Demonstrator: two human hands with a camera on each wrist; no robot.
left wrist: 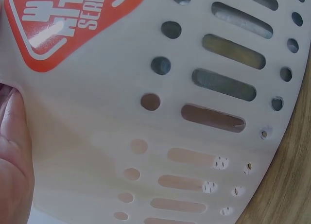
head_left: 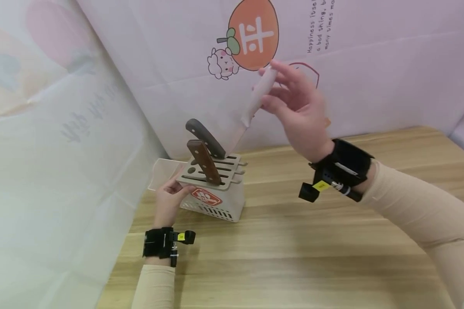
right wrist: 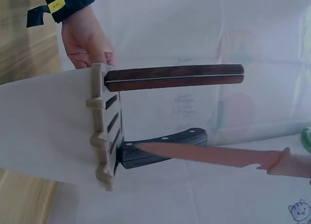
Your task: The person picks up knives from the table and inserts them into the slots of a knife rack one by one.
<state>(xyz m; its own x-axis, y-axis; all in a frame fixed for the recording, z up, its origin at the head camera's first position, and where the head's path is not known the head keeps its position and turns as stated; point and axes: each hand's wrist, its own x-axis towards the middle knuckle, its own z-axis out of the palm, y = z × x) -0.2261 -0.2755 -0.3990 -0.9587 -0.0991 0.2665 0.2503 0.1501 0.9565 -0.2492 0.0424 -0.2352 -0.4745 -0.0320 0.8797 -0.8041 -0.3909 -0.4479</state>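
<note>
My right hand [head_left: 299, 109] pinches a small knife by its pale handle [head_left: 260, 96], the blade slanting down to the left. In the right wrist view its pinkish serrated blade [right wrist: 223, 155] points at the slotted top of a beige knife block [right wrist: 98, 114], the tip overlapping a black-handled knife [right wrist: 180, 142]. Beside that one, a brown-handled knife [right wrist: 175, 77] also stands in the block. My left hand [head_left: 168, 201] grips the block's left end, thumb on the front near the red label [head_left: 206, 197]. In the left wrist view, part of that hand [left wrist: 14, 156] shows at the edge.
The block stands on a wood-grain table [head_left: 294, 240]. A clear pale panel [head_left: 164, 171] sticks out at its left, and small hooks [head_left: 239, 168] line its right side. Printed white sheets [head_left: 178, 56] hang behind and on the left.
</note>
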